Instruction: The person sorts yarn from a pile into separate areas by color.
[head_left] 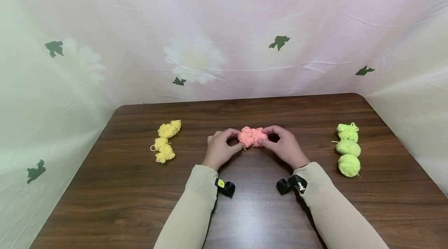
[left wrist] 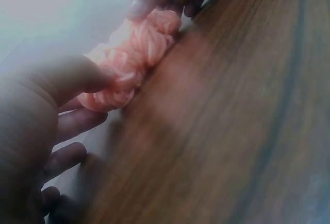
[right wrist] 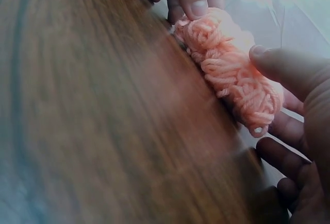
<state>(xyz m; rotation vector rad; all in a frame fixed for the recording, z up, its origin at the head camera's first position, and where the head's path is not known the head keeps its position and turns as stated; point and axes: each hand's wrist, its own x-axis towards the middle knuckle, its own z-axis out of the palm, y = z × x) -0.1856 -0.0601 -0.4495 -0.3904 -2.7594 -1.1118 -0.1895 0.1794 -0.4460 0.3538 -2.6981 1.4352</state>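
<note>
Two lumps of coral-pink yarn point(head_left: 252, 137) lie side by side on the table, between the two hands. My left hand point(head_left: 223, 148) pinches the left end, thumb at the front and fingers behind. From the other side my right hand point(head_left: 285, 146) pinches the right end in the same way. In the left wrist view, the left thumb presses on the near end of the pink yarn point(left wrist: 124, 64). The right wrist view shows loose looped strands on the pink yarn point(right wrist: 232, 74), with the right thumb on its side.
Small bundles of yellow yarn point(head_left: 165, 144) lie in an uneven line on the left of the dark wooden table point(head_left: 115, 186). Three balls of lime-green yarn point(head_left: 348, 148) form a column on the right. A patterned cloth point(head_left: 231, 27) hangs behind the table and along its sides.
</note>
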